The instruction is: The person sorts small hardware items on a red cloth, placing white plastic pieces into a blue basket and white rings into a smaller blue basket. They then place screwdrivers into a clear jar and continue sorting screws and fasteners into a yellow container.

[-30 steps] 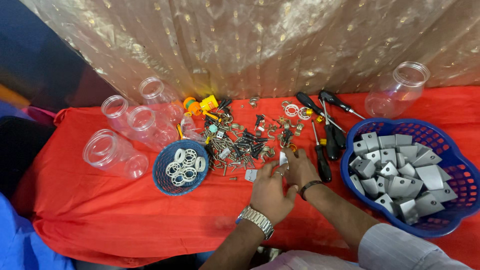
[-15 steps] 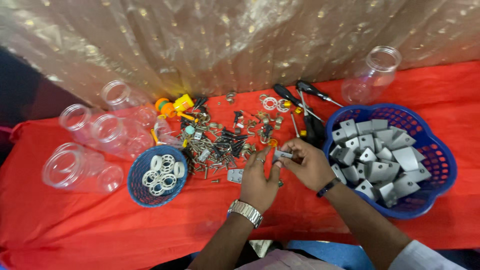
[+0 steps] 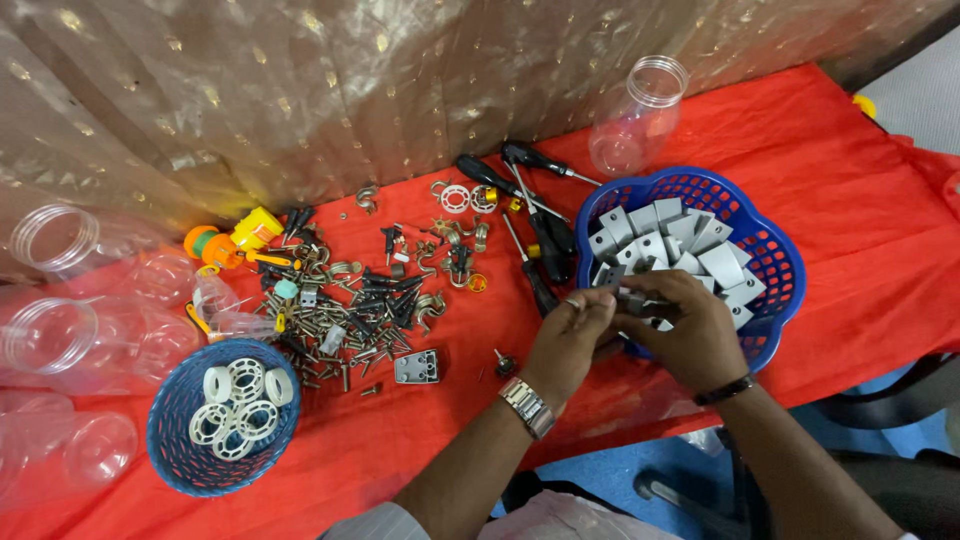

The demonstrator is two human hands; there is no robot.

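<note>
A small grey metal bracket (image 3: 628, 297) sits pinched between the person's two hands at the near left rim of a large blue basket (image 3: 770, 245), which is heaped with more grey brackets (image 3: 668, 240) of the same angled kind. The work in hand appears to be sorting loose hardware, and this moment looks like the step of handling one bracket right at the basket's edge. Whether it is going in or coming out cannot be told from the view. The next move would call for a steady, fine fingertip grip, since the piece is small and partly hidden.

The left hand (image 3: 568, 345), with a metal wristwatch (image 3: 527, 407) on its wrist, has its fingers curled together around one end of the piece. The right hand (image 3: 685, 335), wearing a dark wristband, is closed over the other end, its fingers touching the basket's contents. The two hands meet, almost touching.

To the left, on the red-covered desk (image 3: 860, 180), lies a scatter of screws and hooks (image 3: 370, 300), a flat grey plate (image 3: 416, 367) and several black-handled screwdrivers (image 3: 535, 225). Further left stands a small blue basket of white rings (image 3: 225, 415), with clear plastic jars (image 3: 60, 340) beside it and another jar (image 3: 640, 115) behind the large basket.
</note>
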